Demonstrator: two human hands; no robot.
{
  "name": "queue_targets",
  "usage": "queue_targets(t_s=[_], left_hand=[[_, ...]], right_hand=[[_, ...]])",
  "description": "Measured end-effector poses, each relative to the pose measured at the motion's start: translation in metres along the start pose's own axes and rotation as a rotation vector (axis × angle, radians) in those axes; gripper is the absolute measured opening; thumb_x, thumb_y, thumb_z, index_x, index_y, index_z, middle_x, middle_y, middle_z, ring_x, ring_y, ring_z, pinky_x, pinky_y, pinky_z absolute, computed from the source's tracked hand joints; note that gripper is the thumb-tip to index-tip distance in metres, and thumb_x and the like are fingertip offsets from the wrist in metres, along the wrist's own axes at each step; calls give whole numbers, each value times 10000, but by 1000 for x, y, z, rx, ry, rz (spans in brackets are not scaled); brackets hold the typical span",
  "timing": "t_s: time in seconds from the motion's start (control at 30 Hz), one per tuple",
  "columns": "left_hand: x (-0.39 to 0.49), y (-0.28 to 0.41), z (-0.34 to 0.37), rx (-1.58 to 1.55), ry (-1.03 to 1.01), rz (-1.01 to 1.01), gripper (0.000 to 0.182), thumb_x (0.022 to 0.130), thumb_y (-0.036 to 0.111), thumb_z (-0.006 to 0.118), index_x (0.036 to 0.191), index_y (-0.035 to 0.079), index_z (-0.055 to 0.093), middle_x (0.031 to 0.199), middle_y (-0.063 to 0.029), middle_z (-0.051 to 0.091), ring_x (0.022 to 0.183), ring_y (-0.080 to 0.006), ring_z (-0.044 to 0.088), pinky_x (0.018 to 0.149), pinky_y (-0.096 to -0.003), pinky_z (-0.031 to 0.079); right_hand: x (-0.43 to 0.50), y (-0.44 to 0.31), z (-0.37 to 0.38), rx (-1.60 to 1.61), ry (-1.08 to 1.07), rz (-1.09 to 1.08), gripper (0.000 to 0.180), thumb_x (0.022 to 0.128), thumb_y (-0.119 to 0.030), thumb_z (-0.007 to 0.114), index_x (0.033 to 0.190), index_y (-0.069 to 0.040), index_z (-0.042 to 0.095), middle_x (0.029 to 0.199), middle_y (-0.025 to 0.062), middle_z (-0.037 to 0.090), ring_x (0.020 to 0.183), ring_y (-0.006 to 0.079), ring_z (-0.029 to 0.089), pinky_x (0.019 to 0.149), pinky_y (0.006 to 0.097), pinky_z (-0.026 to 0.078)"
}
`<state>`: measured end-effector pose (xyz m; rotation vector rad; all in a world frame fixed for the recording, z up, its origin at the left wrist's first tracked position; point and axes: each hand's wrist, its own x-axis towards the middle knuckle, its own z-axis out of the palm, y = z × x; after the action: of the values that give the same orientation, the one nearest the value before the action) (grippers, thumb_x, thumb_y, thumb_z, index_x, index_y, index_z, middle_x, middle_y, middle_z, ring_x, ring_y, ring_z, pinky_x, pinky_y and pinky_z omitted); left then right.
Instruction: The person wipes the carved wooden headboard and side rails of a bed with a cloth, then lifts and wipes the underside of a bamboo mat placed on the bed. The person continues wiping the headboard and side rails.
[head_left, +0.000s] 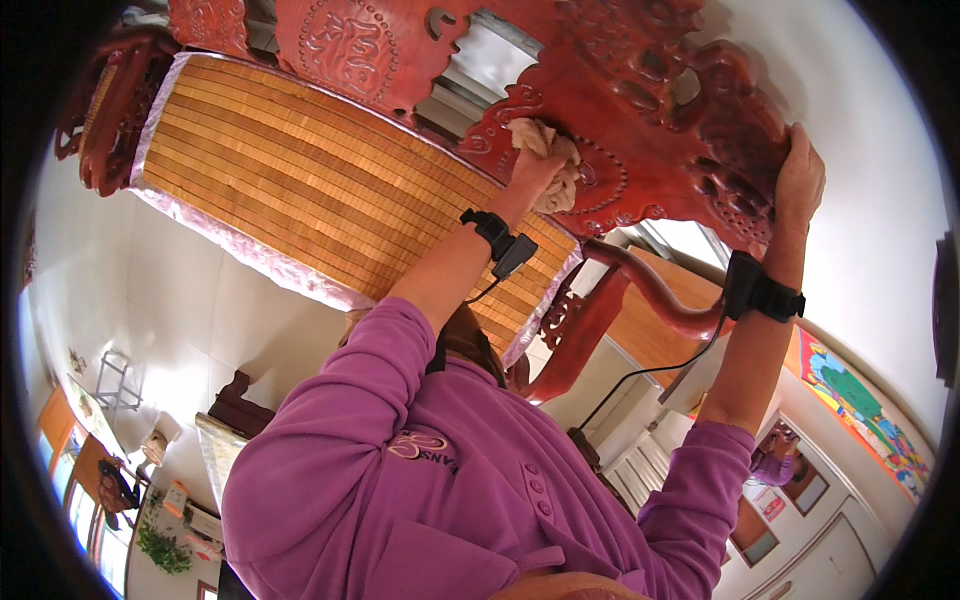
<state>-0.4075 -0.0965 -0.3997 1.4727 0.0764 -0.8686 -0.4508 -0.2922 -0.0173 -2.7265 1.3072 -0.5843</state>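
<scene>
My left hand (537, 178) is bunched around a crumpled beige cloth (556, 193). It presses the cloth to the lower part of a carved red-brown wooden backrest (652, 169), near a ring of raised beads. At the outer edge of the same backrest, my right hand (801, 180) grips the wood beside carved, rounded fruit-like shapes; part of its fingers is hidden. Below the left forearm lies a bamboo slat mat (337, 180) with a shiny pale pink border, covering the seat. Each wrist wears a black strap with a small device.
A curved wooden armrest (660, 300) stands below my right forearm, and another armrest (124, 112) is at the seat's far end. A black cable (622, 379) hangs from the right wrist. White wall lies beyond the backrest. Behind me are a stone-topped table (221, 450) and a green plant (161, 544).
</scene>
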Motion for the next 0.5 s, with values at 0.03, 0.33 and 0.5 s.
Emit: queue_targets(t_s=[0.03, 0.33, 0.5], left_hand=[[1, -4, 0, -50, 46, 54, 530, 840, 152, 727, 1282, -23, 494, 1075, -106, 639, 899, -191, 633, 718, -360, 520], [8, -11, -32, 115, 204, 167, 816, 777, 288, 741, 1456, 35, 366, 1349, -232, 503, 1179, -420, 567, 935, -469, 496], [16, -8, -26, 171, 178, 40, 833, 762, 343, 744, 1428, -5, 383, 1389, -271, 455, 1180, -449, 555, 935, -496, 490]], right_hand=[[-1, 0, 0, 2, 8, -4, 589, 943, -539, 402, 1097, -74, 729, 1055, 210, 707, 1054, 393, 643, 933, 421, 460], [-1, 2, 0, 3, 14, -18, 569, 953, -517, 397, 1084, -82, 739, 1042, 198, 712, 1039, 390, 647, 921, 420, 466], [0, 4, 2, 5, 11, -7, 554, 952, -514, 392, 1082, -114, 752, 1044, 189, 717, 1040, 393, 647, 922, 427, 468]])
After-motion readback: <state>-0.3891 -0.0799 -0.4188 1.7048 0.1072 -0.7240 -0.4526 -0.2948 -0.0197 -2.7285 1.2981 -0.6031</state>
